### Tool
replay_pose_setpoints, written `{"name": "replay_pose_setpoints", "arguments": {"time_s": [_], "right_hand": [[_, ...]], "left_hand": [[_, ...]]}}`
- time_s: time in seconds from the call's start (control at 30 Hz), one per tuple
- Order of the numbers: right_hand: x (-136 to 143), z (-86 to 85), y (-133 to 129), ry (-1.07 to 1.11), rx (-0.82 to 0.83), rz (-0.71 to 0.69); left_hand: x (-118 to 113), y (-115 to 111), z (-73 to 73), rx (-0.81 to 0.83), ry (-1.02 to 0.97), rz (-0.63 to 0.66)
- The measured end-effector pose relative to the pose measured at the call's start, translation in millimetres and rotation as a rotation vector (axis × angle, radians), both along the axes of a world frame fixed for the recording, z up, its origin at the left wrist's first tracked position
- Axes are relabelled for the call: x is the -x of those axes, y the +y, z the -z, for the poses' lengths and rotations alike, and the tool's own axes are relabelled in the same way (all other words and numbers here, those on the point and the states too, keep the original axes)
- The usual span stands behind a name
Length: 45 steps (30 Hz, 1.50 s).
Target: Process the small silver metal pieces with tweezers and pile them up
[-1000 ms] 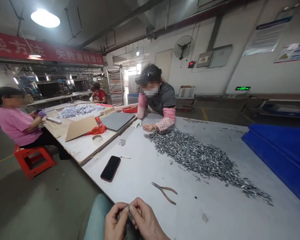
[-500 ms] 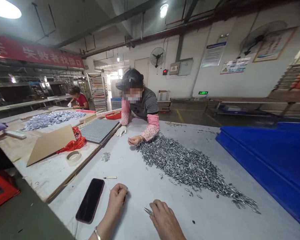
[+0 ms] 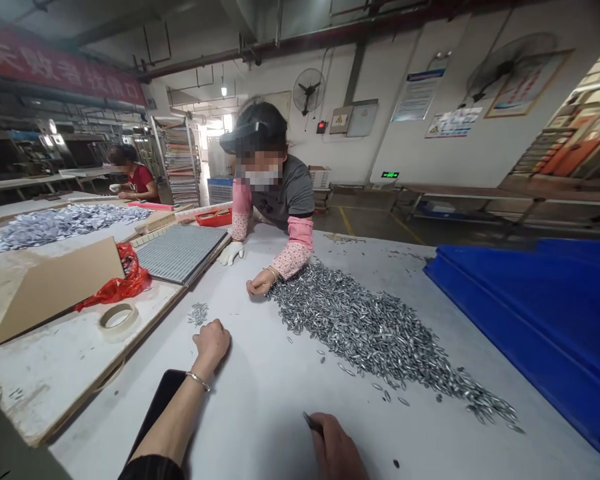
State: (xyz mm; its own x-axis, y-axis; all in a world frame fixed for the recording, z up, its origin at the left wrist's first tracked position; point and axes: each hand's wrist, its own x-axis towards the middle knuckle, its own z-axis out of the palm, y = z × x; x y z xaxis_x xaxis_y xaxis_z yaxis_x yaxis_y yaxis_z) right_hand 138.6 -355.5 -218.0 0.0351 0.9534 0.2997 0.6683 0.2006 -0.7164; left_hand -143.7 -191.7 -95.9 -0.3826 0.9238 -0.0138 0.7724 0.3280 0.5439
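Note:
My left hand (image 3: 213, 342) is closed, its knuckles up, just beside a small heap of light grey pieces (image 3: 199, 313) on the white table. What its fingers hold, if anything, is hidden. Under the left forearm lies a black phone (image 3: 155, 407), partly covered. At the bottom centre my right hand (image 3: 336, 445) pinches a pointed dark grey metal piece (image 3: 310, 422), most of it out of sight in the fingers. Beyond it spreads a large pile of small silvery spindle-shaped metal pieces (image 3: 365, 327), with several loose ones at its near edge.
Across the table a masked co-worker (image 3: 285, 193) leans over the pile, one hand gloved. Blue bins or sheets (image 3: 520, 307) stand at the right. A neighbouring table at the left bears a tape roll (image 3: 119, 320), brown board (image 3: 60, 283), red plastic bag (image 3: 125, 277) and grey slatted panel (image 3: 180, 250).
My left hand has moved forward to the small heap, its forearm now over the phone. The white-handled tool is out of sight. My right hand has shifted slightly down, still pinching the metal piece.

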Motion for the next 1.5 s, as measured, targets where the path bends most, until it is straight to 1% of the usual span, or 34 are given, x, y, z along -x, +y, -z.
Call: {"name": "replay_pose_setpoints", "arguments": {"time_s": [0.1,0.2,0.23,0.27,0.3,0.37,0.4,0.43,0.47,0.53,0.63,0.7,0.73,0.8,0.87,0.93,0.97,1.03,1.13,1.23,1.37,1.5], "right_hand": [[3.4,-27.6,7.9,0.406,0.205,0.088],[12.9,-55.7,32.9,0.881,0.398,0.118],[18.4,-64.3,43.3,1.013,0.453,0.105],[25.0,-72.5,53.5,1.103,0.508,0.067],[32.4,-80.0,63.0,1.157,0.562,0.000],[48.7,-92.4,77.8,1.190,0.667,-0.152],[56.7,-96.6,82.9,1.188,0.707,-0.203],[64.1,-99.2,86.6,1.179,0.733,-0.228],[70.5,-99.9,89.2,1.158,0.743,-0.235],[79.7,-96.1,92.2,1.037,0.693,-0.231],[83.8,-83.5,93.4,0.750,0.504,-0.232],[82.3,-77.9,92.2,0.659,0.439,-0.255],[81.1,-77.4,91.1,0.674,0.451,-0.285],[78.6,-81.2,88.4,0.798,0.560,-0.382],[76.4,-88.6,86.0,0.981,0.710,-0.479],[74.9,-95.4,84.8,1.125,0.828,-0.536],[74.3,-97.5,84.7,1.161,0.856,-0.548],[73.5,-98.8,85.2,1.165,0.865,-0.558],[72.9,-95.6,86.5,1.090,0.835,-0.579],[73.1,-92.1,87.5,1.042,0.806,-0.592],[73.2,-94.4,88.4,1.027,0.801,-0.569],[72.3,-100.8,87.7,1.052,0.845,-0.559]], "left_hand": [[-5.2,-15.0,-8.4,-0.073,-0.007,0.013],[-17.6,-31.5,-10.4,-0.158,-0.078,0.036],[-23.5,-36.1,-8.6,-0.183,-0.127,0.042],[-29.9,-39.8,-5.7,-0.213,-0.229,0.051],[-36.4,-42.5,-2.0,-0.250,-0.389,0.059],[-47.6,-45.3,5.8,-0.314,-0.834,0.051],[-51.4,-45.7,9.2,-0.332,-1.068,0.027],[-53.6,-45.7,11.9,-0.336,-1.262,-0.006],[-54.2,-45.5,14.0,-0.331,-1.393,-0.041],[-51.4,-45.1,16.4,-0.320,-1.547,-0.091],[-43.7,-45.7,18.0,-0.297,-1.661,-0.129],[-40.8,-47.0,18.7,-0.255,-1.713,-0.155],[-40.4,-47.8,19.1,-0.232,-1.739,-0.161],[-41.3,-49.6,19.5,-0.188,-1.788,-0.155],[-42.8,-51.5,18.8,-0.148,-1.815,-0.146],[-43.9,-52.9,16.4,-0.111,-1.822,-0.146],[-44.1,-53.4,14.6,-0.096,-1.820,-0.144],[-44.5,-54.3,10.1,-0.085,-1.803,-0.121],[-45.3,-55.6,4.3,-0.101,-1.736,-0.072],[-47.0,-57.1,2.1,-0.150,-1.628,-0.052],[-49.9,-59.3,3.4,-0.251,-1.450,0.038],[-51.5,-60.5,8.0,-0.353,-1.289,0.122]]}}
